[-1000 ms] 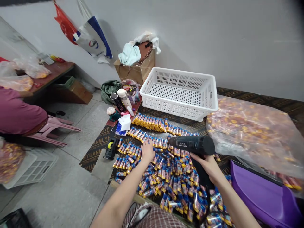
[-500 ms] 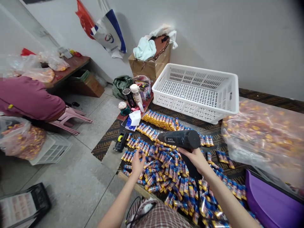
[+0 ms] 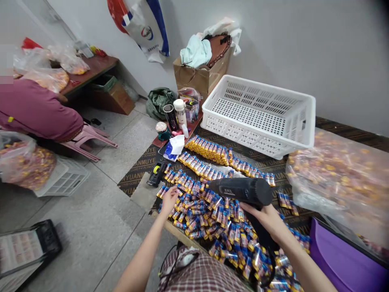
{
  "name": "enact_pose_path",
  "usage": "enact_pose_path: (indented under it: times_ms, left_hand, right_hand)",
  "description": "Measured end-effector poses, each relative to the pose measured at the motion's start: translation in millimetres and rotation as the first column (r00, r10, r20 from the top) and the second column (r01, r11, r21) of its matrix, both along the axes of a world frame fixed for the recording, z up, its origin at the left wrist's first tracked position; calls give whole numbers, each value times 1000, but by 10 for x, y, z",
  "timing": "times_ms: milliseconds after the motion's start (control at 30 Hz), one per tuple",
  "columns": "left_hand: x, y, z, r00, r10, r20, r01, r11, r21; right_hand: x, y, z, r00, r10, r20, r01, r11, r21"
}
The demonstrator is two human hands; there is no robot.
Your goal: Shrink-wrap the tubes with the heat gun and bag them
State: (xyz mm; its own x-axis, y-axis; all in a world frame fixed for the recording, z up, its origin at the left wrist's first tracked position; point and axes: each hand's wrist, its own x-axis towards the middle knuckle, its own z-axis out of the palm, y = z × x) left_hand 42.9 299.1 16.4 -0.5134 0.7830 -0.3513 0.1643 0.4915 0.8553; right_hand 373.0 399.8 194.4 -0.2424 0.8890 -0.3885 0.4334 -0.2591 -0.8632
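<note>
Leftward and nearer to me is where my left hand (image 3: 169, 199) has slid in the last second. It was up among the middle rows, and now it rests on the near-left edge of the loose pile of blue-and-yellow packets (image 3: 219, 223), close to the rim of the surface (image 3: 273, 164). Its fingers curve loosely over a few packets, and I cannot tell whether they pinch one. My right hand (image 3: 267, 219) stays clenched round the grip of the black heat gun (image 3: 243, 190), whose barrel hangs level just above the pile, pointing left. I judge that the left hand is gathering strays at the edge while the gun holds over the middle. Beyond the gun lie two neat rows of packets (image 3: 209, 151), then the white basket (image 3: 258, 134) near the wall. A bulging clear bag (image 3: 340, 178) sits to the right.
</note>
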Motion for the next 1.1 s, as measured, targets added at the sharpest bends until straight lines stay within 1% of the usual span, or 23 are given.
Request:
enact_pose_path:
  times_ms: [67,133,233,300,433,533,633,700,767,833,900,967,1100]
  left_hand:
    - [-43,-29,-17,1000,12,6,-12,1000,-1]
    - [-80,-76,-47,1000,15,3,-15,1000,-1]
    - [-116,-149,-89,999,28,-24,-28,1000,3]
    - [-128,-185,-104,998,40,-47,-40,999,0]
    - [-147,-211,-94,998,48,-50,-48,999,-5]
    - [-175,-215,-65,998,54,-35,-54,999,0]
    - [-224,-236,-44,995,94,-19,-94,996,0]
    - [-269,-262,-44,993,120,-23,-120,993,-3]
    - [-322,-281,-51,992,119,-32,-119,993,-5]
    - [-373,-271,-51,995,97,-34,-97,995,-11]
    - [-415,-211,-29,997,65,-34,-66,998,-19]
    - [-438,-94,17,998,38,-49,-39,999,-21]
    - [-424,272,149,993,-19,-113,20,1000,12]
  right_hand:
    - [158,-28,10,997,-67,48,66,998,13]
    - [299,-56,15,990,-96,101,92,995,46]
    - [411,-117,50,983,-81,164,70,995,73]
    - [379,-167,96,985,-56,164,45,997,67]
    - [98,-252,189,996,-24,82,21,999,36]
    - [-160,-283,205,999,33,3,-33,999,-3]
    - [-376,-279,159,995,89,-36,-89,996,12]
    - [-498,-248,104,994,98,-44,-98,995,15]
    - [-611,-184,42,994,82,-65,-81,996,29]
    - [-720,-79,-15,994,37,-99,-31,997,69]
    - [-829,65,-56,991,-15,-131,28,994,104]
    - [-933,230,-76,986,-42,-160,63,990,125]
    - [-1020,495,-63,983,-24,-183,52,987,150]
